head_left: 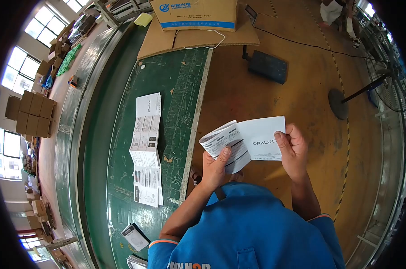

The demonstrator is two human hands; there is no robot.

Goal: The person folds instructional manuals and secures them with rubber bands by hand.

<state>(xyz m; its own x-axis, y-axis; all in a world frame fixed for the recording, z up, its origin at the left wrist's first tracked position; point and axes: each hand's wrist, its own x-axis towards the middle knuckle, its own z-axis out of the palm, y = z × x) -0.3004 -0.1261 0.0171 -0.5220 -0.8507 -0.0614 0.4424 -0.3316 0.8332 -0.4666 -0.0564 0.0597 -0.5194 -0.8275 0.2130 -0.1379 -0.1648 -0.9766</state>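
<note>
Between my two hands is a printed leaflet (259, 139), partly folded, with "ORALUCE" on its right panel. My left hand (215, 168) grips the curled left part, thumb on top of the dense print. At the right edge, my right hand (293, 148) pinches the white panel between thumb and fingers. The leaflet is held above the floor, just right of the green bench. On the bench to the left lies an unfolded leaflet strip (147, 152) of similar print, creased into several panels.
A green bench (176, 89) carries a small booklet (135, 236) and a paper stack (136, 262) near its front. A cardboard box (194, 15) stands at the far end. On the floor are a black case (268, 66) and a standing fan (338, 103).
</note>
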